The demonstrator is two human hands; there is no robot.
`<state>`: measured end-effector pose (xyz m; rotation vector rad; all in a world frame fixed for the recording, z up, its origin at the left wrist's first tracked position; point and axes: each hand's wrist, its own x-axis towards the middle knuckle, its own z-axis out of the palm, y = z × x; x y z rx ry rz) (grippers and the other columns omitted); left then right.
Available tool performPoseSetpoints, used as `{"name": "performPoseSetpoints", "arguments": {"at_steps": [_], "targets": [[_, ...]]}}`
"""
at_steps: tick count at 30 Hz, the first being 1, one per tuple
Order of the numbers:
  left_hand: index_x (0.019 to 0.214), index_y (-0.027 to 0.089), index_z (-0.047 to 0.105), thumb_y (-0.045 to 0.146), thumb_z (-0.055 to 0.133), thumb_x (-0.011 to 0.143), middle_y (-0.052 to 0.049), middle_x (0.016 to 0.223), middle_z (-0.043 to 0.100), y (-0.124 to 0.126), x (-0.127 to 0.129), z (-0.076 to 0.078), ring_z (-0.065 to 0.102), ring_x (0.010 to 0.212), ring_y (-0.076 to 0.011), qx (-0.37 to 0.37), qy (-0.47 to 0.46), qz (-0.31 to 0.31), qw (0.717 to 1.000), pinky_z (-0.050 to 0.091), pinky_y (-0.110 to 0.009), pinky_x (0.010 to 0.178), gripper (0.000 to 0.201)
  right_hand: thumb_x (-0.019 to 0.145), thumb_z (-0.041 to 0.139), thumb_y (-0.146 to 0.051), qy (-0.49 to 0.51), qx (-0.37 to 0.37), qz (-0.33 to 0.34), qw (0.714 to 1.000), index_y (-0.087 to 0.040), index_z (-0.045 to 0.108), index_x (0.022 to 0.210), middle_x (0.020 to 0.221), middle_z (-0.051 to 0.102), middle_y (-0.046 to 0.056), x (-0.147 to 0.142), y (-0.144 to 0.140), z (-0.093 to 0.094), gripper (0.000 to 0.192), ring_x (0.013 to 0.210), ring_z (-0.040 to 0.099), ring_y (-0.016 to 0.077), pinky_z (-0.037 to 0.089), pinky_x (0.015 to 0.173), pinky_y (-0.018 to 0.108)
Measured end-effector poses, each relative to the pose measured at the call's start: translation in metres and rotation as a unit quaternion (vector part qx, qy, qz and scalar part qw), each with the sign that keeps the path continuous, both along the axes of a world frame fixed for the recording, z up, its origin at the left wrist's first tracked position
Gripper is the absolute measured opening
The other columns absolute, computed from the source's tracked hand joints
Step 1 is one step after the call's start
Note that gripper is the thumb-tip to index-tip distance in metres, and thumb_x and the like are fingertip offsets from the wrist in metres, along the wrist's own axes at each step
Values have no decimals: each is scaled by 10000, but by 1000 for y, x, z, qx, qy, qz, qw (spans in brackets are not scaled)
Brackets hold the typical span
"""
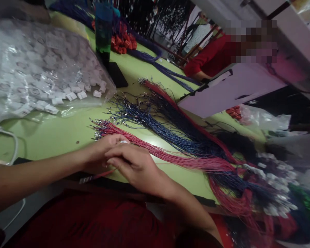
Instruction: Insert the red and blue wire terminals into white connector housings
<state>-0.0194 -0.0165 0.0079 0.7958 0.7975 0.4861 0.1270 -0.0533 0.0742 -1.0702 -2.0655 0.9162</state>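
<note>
My left hand (103, 151) and right hand (134, 165) meet at the green table (67, 137) edge — both pinching one red cord (98, 176), beside the red cord bundle (170, 155).

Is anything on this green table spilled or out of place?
Small white square tags have spilled from the clear plastic bag onto the green table. One pink cord lies apart from its bundle, under both hands.

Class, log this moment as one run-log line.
left hand: pinching red cord | right hand: on same cord | beside: red cord bundle, blue cords | surface: green table
</note>
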Motion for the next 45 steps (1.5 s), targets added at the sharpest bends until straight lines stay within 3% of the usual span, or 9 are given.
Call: {"name": "performPoseSetpoints", "arguments": {"at_steps": [4, 7, 10, 12, 17, 25, 30, 36, 45], "targets": [[1003, 189, 638, 368, 653, 858, 71, 533, 478, 22, -3, 2, 329, 343, -50, -4, 20, -3, 1000, 199, -178, 312, 231, 921, 556, -270, 32, -49, -233, 971, -210, 717, 866, 723, 713, -2, 19, 13, -32, 180, 641, 645, 131, 527, 640, 259], [979, 190, 620, 285, 599, 899, 53, 580, 547, 30, -6, 3, 338, 341, -39, 35, 37, -18, 999, 208, -168, 303, 127, 901, 589, -319, 20, -59, -310, 949, -203, 712, 801, 675, 686, -2, 39, 16, -50, 196, 609, 613, 138, 502, 613, 267], [1014, 181, 604, 228, 591, 893, 30, 688, 616, 30, -7, 0, 377, 371, -36, 69, 54, -31, 996, 264, -165, 313, 131, 894, 602, -303, 10, -42, -296, 954, -216, 723, 821, 756, 711, 13, 45, 16, -57, 166, 679, 627, 152, 503, 660, 286], [1121, 175, 606, 221, 610, 877, 64, 630, 554, 28, -8, -4, 369, 367, -37, 87, 54, -50, 993, 285, -163, 327, 248, 893, 606, -273, -2, -22, -280, 960, -223, 726, 850, 758, 698, 10, 44, 14, -58, 137, 690, 618, 151, 495, 674, 293], [1317, 163, 572, 380, 507, 946, 38, 692, 541, 29, -12, -9, 405, 407, -53, 83, 26, -50, 995, 285, -171, 328, 434, 893, 594, -201, -16, 5, -264, 964, -213, 705, 872, 751, 673, 1, 43, 9, -58, 113, 644, 579, 126, 475, 641, 276], [1107, 178, 593, 270, 680, 836, 73, 606, 557, 27, -16, -11, 381, 371, -36, 82, 26, -50, 995, 279, -144, 318, 299, 863, 608, -141, 11, 42, -242, 969, -194, 703, 856, 722, 659, -10, 36, 3, -51, 109, 573, 535, 87, 448, 560, 227], [1029, 202, 572, 275, 758, 767, 38, 712, 650, 26, -17, -13, 423, 388, -34, 51, -12, -20, 998, 282, -130, 290, 330, 836, 593, -170, 41, -31, -250, 967, -197, 665, 740, 684, 681, -14, 31, 2, -49, 123, 584, 575, 100, 481, 584, 234], [939, 210, 557, 372, 760, 769, 70, 583, 582, 30, -18, -9, 418, 350, -48, -1, -2, -3, 1000, 276, -132, 272, 310, 841, 583, -251, 93, -140, -251, 953, -187, 659, 744, 719, 716, 16, 26, 4, -55, 140, 630, 652, 130, 524, 599, 258], [951, 200, 548, 336, 738, 777, 52, 642, 621, 32, -16, -8, 422, 362, -43, -13, -2, -20, 1000, 267, -140, 271, 291, 852, 579, -248, 53, -133, -248, 958, -190, 671, 776, 710, 721, 15, 26, 8, -62, 133, 653, 670, 144, 527, 620, 275]]}}
